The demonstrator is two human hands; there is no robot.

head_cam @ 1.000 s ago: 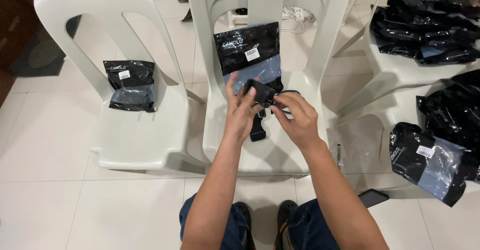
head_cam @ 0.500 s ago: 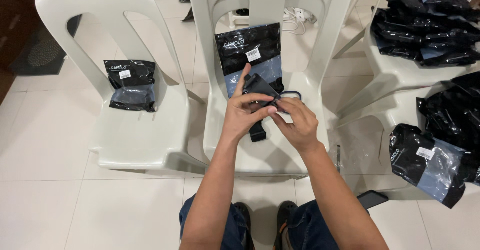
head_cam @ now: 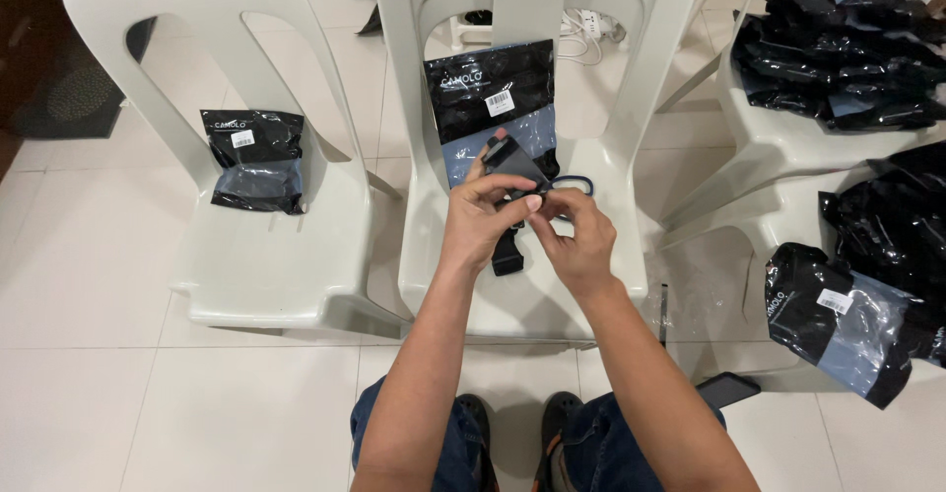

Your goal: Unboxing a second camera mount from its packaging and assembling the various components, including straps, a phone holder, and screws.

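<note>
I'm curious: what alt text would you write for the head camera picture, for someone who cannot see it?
Seen from above, a person's left hand and right hand together hold a small black strap-like item over a white plastic chair. A black packet leans on its backrest; another packet lies on the chair beside it.

Both hands, left hand [head_cam: 483, 218] and right hand [head_cam: 576, 236], pinch a black strap [head_cam: 514, 169] over middle chair [head_cam: 552, 295]; black pouch [head_cam: 496, 103] leans on its backrest.

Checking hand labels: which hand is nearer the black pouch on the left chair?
Left. The left hand is over the middle chair, on the side toward the pouch; the right hand is beyond it, farther off.
</note>
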